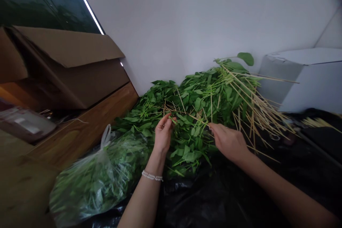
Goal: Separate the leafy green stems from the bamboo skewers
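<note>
Where the leaf pile (199,104) serves as reference, both of my hands are positioned over its near part, set apart from each other. My left hand (163,133) pinches a small green stem (173,120) between thumb and fingers, above the near middle of the leaf pile; a beaded bracelet (152,175) encircles that wrist. My right hand (230,142) grips the end of a pale stick (199,118) at the fingertips, at the near right of the leaf pile; the stick points leftward over the leaves. A bundle of thin sticks (258,114) fans out from the right side of the leaf pile, and further loose sticks lie among its leaves. To the near left of the leaf pile is a clear plastic bag (101,178), knotted at the top and filled with greens. Black plastic (197,203) extends in front of the leaf pile. To its left, beyond the bag, a wooden surface (98,114) carries an open cardboard box (80,82). A white box (301,74) stands to the right of the leaf pile, and a pale wall (187,25) rises directly behind it.
</note>
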### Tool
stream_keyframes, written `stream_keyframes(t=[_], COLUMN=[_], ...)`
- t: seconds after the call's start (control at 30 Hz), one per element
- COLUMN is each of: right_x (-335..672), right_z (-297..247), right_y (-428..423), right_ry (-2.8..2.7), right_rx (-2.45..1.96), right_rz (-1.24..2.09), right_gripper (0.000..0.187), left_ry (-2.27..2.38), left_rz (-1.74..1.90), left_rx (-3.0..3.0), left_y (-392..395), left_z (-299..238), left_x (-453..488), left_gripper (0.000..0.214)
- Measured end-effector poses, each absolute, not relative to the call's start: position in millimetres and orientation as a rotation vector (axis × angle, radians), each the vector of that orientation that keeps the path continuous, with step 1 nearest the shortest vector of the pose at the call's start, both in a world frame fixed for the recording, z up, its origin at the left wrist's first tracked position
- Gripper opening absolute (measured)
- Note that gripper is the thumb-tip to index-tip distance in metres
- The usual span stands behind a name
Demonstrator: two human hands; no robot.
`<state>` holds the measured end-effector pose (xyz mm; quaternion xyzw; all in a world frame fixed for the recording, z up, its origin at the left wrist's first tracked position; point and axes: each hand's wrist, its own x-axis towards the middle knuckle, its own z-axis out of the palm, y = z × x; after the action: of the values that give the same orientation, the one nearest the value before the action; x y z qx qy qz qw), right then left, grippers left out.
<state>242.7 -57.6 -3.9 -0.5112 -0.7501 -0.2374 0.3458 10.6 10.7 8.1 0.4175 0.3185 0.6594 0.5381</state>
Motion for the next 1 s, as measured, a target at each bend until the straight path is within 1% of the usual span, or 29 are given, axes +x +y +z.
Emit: stream_keyframes(t=[0.07,0.23,0.37,0.6,1.0], right_x=[238,232,230,228,228], right_z=[-6,-8,-10,-13,-12], right_y=[-60,-64,-65,-66,-66], right_ry=[-1.991,-2.052,-2.075,-2.113,-2.142], right_rx=[-1.279,-1.205,-1.207,-1.238,-1.319], right_rz=[-0.612,-0.587,-0.566,-0.556,-0.567], right_gripper=[0.026,0.028,0.028,0.033,0.034], left_ry=[0.736,0.704,0.693,0.719,0.838], left_rz=[1.533,1.414,1.318,1.281,1.247], left_rx=[0.926,0.849,0.808,0.851,0.967], left_y=[10,6,4,2,0], left_z=[8,8,9,6,7], left_x=[13,16,17,18,22], left_gripper=[0.043,0.032,0.036,0.032,0.037])
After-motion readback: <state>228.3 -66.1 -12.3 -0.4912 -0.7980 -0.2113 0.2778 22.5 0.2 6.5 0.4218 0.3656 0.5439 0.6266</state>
